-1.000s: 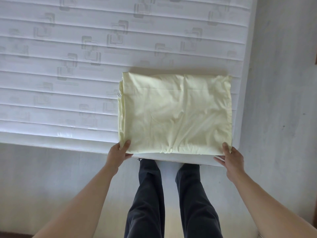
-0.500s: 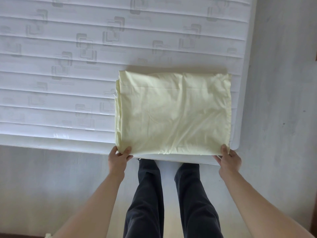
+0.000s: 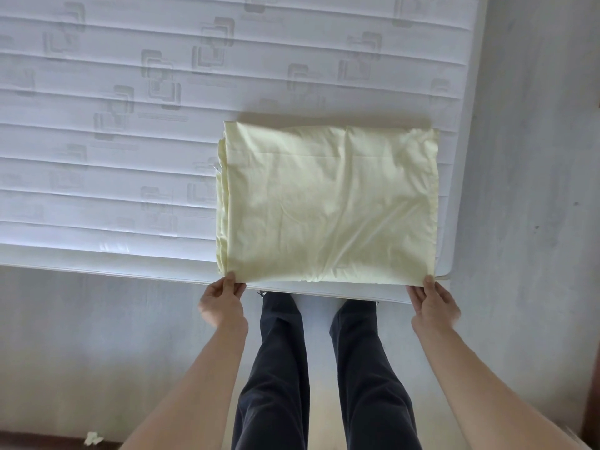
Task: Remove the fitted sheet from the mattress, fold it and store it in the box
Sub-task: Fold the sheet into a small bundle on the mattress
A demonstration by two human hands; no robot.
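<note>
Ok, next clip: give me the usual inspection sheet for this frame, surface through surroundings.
Surface: bare white quilted mattress, sheet already off.
Job's things: pale yellow fitted sheet folded into a rectangle near the mattress's near right corner; box not in view.
Clutter: small crumpled scrap on the floor.
Grippers: left hand and right hand each pinch a near corner of the sheet.
Cables: nothing seen.
Surroundings: grey floor; person's dark trousers.

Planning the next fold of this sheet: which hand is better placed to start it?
Likely neither alone: the left hand and right hand each pinch a near corner of the folded sheet, symmetrically.
</note>
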